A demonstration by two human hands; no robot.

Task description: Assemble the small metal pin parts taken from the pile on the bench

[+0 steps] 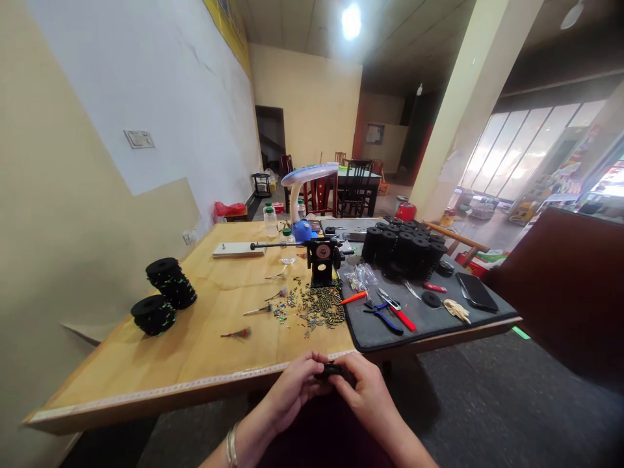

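Note:
My left hand point(292, 389) and my right hand point(364, 390) meet just below the near edge of the wooden table point(205, 338). Both have their fingers curled round a small black round spool point(329, 372) held between them. A bracelet sits on my left wrist. On the table straight ahead lies a heap of small metal pieces point(319, 309), with a black hand-crank winder point(322, 259) standing behind it.
Two stacks of black spools point(163, 294) stand at the table's left. A dark mat point(429, 315) carries more black spools point(407, 250), blue pliers point(383, 316), red-handled cutters point(397, 311) and a phone point(476, 291). A desk lamp point(307, 182) and bottles stand further back. A dark chair point(560, 286) is right.

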